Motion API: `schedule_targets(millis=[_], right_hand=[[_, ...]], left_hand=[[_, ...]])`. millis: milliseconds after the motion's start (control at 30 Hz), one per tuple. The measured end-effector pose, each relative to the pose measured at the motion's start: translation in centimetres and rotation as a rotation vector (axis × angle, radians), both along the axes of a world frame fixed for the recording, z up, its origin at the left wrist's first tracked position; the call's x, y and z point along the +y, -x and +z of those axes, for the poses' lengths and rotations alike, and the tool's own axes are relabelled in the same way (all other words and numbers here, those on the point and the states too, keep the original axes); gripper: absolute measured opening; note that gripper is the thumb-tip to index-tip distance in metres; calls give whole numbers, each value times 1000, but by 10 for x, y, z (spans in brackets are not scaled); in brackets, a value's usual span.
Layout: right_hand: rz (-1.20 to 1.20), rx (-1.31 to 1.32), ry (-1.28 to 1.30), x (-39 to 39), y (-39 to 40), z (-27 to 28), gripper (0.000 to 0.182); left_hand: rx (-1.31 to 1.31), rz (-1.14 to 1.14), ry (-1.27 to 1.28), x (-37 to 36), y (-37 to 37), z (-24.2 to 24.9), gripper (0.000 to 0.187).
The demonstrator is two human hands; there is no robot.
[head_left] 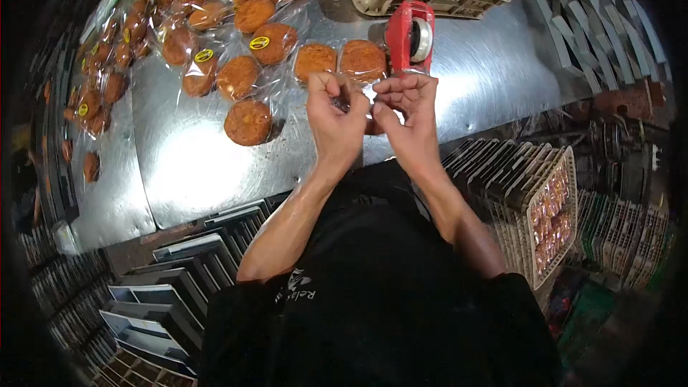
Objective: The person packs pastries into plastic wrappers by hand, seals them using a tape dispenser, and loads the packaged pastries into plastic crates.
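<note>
Close together over the metal table (193, 190), my left hand (337, 118) and my right hand (408, 115) are closed with fingertips pinched. Between them is a shiny bit of clear plastic bag (370, 92), partly hidden by the fingers. Just below, a small part of a brown bun (374, 127) shows. Two square-looking buns, one (315, 61) at left and one (363, 60) at right, lie in clear plastic just beyond my hands. A red tape dispenser (399, 32) with a white roll stands past my right hand. Left of my hands lies a round wrapped bun (248, 122).
Many wrapped buns (201, 75) cover the table's left side, several with yellow stickers. A beige plastic crate (430, 0) sits at the back. Below the table's right edge stands another crate (534, 208) of wrapped goods; grey stacked trays (165, 301) are at lower left.
</note>
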State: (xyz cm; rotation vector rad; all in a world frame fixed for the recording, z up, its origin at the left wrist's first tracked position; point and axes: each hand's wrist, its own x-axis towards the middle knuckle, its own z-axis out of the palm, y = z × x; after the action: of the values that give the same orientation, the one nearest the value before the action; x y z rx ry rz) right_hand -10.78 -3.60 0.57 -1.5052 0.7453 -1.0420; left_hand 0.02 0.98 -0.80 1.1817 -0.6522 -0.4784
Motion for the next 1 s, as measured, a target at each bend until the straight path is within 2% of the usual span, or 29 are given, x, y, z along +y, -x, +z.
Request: schedule_targets(millis=[67,133,167,200,233,267,300,333,367,433,467,533,567,633,667,700,767,833,867,900,933,1000], right_hand=[[273,0,-372,-8,10,19,43],[450,215,-849,-23,15,23,46],[445,158,-849,-21,7,23,43],[448,107,-848,-16,-7,23,41],[367,-3,-716,-11,-20,13,36],[355,-189,-761,-10,-29,8,36],[479,-211,-826,-19,-34,7,41],[600,-228,-898,-27,-37,5,47],[612,-228,-903,-38,-49,-6,47],[453,568,308,-68,-90,-38,68],[457,555,319,-73,-108,-48,68],[359,1056,861,-75,-134,-62,100],[351,1043,867,-83,-138,-51,100],[679,1100,544,-100,-135,-32,113],[669,1099,541,-107,-124,-26,113],[627,1035,530,-116,-107,-21,116],[569,970,506,-127,-74,-13,118],[478,807,532,-133,-46,-6,121],[466,805,529,-132,-36,-1,121],[418,855,645,-128,-26,3,124],[369,906,762,-127,-17,6,126],[367,915,800,-131,-12,7,128]], left_hand=[[-21,-54,38,10,-3,15,30],[302,-266,277,19,-13,28,37],[171,-190,373,17,-21,15,26],[163,-170,376,25,-30,14,26],[547,-154,291,36,-38,15,30],[924,-144,203,46,-44,17,39],[906,-187,280,57,-42,18,56],[744,-103,225,68,-39,20,50],[667,-5,166,76,-42,15,49],[469,190,71,84,-51,17,48],[350,295,41,83,-56,23,47],[204,333,-50,89,-71,16,47],[157,359,-109,84,-75,17,50],[113,347,-239,68,-81,18,51],[116,315,-304,55,-82,17,50],[-109,276,-284,39,-85,8,53],[-302,225,-591,10,-81,0,56],[-426,102,-558,-22,-73,-10,59],[-501,17,-554,-37,-68,-10,63],[-198,-197,-657,-43,-55,12,60],[-203,-209,-659,-46,-53,12,60],[-169,-425,-649,-50,-55,8,73]])
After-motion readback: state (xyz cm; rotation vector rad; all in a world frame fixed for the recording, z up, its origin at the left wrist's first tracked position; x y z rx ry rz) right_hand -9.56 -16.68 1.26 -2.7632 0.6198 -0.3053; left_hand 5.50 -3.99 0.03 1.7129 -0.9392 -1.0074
